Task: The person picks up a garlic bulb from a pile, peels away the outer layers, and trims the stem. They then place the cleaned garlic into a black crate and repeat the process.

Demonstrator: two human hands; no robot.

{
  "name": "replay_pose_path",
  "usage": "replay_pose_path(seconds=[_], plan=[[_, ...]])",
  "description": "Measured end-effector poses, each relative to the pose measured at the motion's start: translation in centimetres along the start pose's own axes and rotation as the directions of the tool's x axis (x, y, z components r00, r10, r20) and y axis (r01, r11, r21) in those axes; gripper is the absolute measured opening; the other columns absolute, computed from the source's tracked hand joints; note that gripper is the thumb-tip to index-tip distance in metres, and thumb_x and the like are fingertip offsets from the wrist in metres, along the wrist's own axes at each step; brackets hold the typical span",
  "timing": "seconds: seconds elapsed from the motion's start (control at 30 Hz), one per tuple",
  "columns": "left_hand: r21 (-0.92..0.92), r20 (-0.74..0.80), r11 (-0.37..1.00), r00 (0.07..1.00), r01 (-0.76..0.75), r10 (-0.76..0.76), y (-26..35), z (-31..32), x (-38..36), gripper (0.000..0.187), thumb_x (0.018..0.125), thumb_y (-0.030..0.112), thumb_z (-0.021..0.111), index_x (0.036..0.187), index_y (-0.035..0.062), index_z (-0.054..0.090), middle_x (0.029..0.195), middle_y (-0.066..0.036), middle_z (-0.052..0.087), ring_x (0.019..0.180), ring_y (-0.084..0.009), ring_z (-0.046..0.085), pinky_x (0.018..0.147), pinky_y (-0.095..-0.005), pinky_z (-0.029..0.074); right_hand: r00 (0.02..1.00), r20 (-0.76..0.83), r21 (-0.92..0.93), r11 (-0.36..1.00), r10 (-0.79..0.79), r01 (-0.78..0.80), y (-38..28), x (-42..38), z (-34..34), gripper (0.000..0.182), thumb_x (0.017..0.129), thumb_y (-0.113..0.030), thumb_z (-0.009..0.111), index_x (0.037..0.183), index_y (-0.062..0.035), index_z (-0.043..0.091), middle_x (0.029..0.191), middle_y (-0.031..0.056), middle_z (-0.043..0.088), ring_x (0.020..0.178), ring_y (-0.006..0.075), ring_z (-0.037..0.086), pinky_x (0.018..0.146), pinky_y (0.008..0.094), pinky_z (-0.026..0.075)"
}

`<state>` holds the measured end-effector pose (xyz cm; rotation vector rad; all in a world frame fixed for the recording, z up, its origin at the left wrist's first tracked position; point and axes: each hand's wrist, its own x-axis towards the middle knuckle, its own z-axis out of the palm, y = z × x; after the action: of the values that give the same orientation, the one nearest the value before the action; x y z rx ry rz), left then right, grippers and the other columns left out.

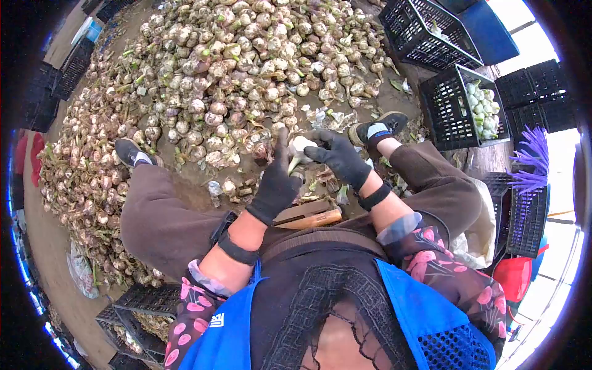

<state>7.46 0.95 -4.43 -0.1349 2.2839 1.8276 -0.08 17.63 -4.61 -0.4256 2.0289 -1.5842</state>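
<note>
Head view: a garlic bulb (301, 147) is gripped between both gloved hands, left hand (275, 183) closed at its seven o'clock, right hand (341, 158) closed at three o'clock; stem axis directed toward six o'clock.

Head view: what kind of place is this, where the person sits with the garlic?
Probably a farm sorting or packing area for garlic. A large heap of garlic bulbs covers the dirt ground, black plastic crates stand around, and one crate holds trimmed white bulbs. Both gloved hands, left hand and right hand, hold one garlic bulb.
</note>
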Motion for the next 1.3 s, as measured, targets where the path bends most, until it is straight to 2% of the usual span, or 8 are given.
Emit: replay_pose_path(seconds=[0.23,0.37,0.53,0.87,0.97,1.03,1.1,1.3], plan=[[-0.806,0.176,0.582,0.982,0.104,0.068,-1.4,-0.6,0.3,0.053,0.089,0.019,0.056,0.134,0.0052,0.033,0.117,-0.007,0.050,0.099,-0.0146,0.055,0.082,-0.0306,0.049,0.996,0.010,0.023,0.996,-0.087,0.086,-0.5,-0.5,0.3,0.040,0.085,-0.013,0.065,0.121,-0.0020,0.053,0.117,0.0045,0.057,0.104,0.0123,0.054,0.089,0.0284,0.045],[-0.651,0.097,0.717,0.963,0.251,-0.250,1.1,-0.9,0.0,0.046,0.087,0.006,0.045,0.132,0.0029,0.034,0.115,-0.010,0.051,0.107,-0.0159,0.052,0.087,-0.0327,0.048,0.979,-0.111,-0.553,0.829,-0.173,0.084,-2.2,-0.8,0.8,0.017,0.077,-0.016,0.072,0.085,-0.0032,0.065,0.079,0.0066,0.063,0.072,0.0159,0.059,0.062,0.0305,0.047],[0.202,-0.207,0.969,0.960,-0.145,0.187,-4.5,1.2,1.1,0.081,0.072,-0.004,0.050,0.142,-0.0018,0.011,0.131,-0.028,0.041,0.120,-0.0361,0.046,0.100,-0.0365,0.037,0.936,-0.109,-0.669,0.721,-0.334,0.180,-1.8,-0.8,2.1,0.017,0.077,-0.018,0.064,0.069,-0.0043,0.059,0.065,0.0135,0.055,0.059,0.0276,0.056,0.054,0.0357,0.043],[-0.684,0.252,0.712,0.967,0.156,0.029,2.0,-0.8,-0.5,0.074,0.080,-0.004,0.041,0.147,0.0116,0.012,0.110,-0.012,0.055,0.076,-0.0113,0.056,0.063,-0.0259,0.051,0.953,-0.299,-0.580,0.801,-0.037,-0.151,3.4,1.2,-1.7,0.021,0.075,-0.025,0.065,0.082,-0.0060,0.065,0.084,0.0187,0.063,0.080,0.0352,0.061,0.070,0.0422,0.048],[-0.488,0.138,0.864,0.968,-0.119,0.211,1.8,0.0,-0.4,0.069,0.084,0.012,0.050,0.144,0.0072,0.017,0.127,-0.011,0.048,0.112,-0.0259,0.053,0.083,-0.0358,0.052,0.901,-0.368,-0.682,0.725,-0.229,-0.094,9.5,1.7,-2.1,0.029,0.073,-0.024,0.067,0.096,-0.0070,0.065,0.096,0.0168,0.065,0.091,0.0326,0.062,0.078,0.0393,0.049],[-0.225,0.081,0.944,0.961,-0.240,0.264,1.6,-0.3,-0.2,0.073,0.082,0.008,0.053,0.145,0.0086,0.017,0.134,-0.016,0.045,0.117,-0.0324,0.050,0.092,-0.0399,0.047,0.921,-0.311,-0.528,0.764,0.232,-0.371,8.4,1.5,-3.9,0.038,0.085,-0.019,0.060,0.118,-0.0020,0.054,0.112,0.0154,0.061,0.102,0.0288,0.060,0.088,0.0365,0.047],[0.337,0.025,0.847,0.903,-0.411,0.429,0.1,-0.2,0.1,0.078,0.078,0.006,0.056,0.145,0.0094,0.017,0.132,-0.024,0.045,0.115,-0.0384,0.051,0.092,-0.0423,0.046,0.941,0.019,0.610,0.741,0.339,-0.279,10.1,1.6,-5.0,0.036,0.089,-0.025,0.057,0.118,-0.0022,0.054,0.113,0.0115,0.061,0.104,0.0231,0.059,0.088,0.0341,0.048],[0.304,-0.113,0.889,0.914,-0.343,0.391,1.8,1.2,0.5,0.077,0.070,-0.004,0.049,0.142,0.0129,0.028,0.121,-0.024,0.054,0.101,-0.0415,0.058,0.082,-0.0424,0.050,0.992,-0.103,0.519,0.847,-0.073,0.117,1.8,-0.5,-1.2,0.039,0.099,-0.031,0.038,0.123,-0.0028,0.049,0.114,0.0087,0.059,0.102,0.0172,0.057,0.088,0.0318,0.047]])
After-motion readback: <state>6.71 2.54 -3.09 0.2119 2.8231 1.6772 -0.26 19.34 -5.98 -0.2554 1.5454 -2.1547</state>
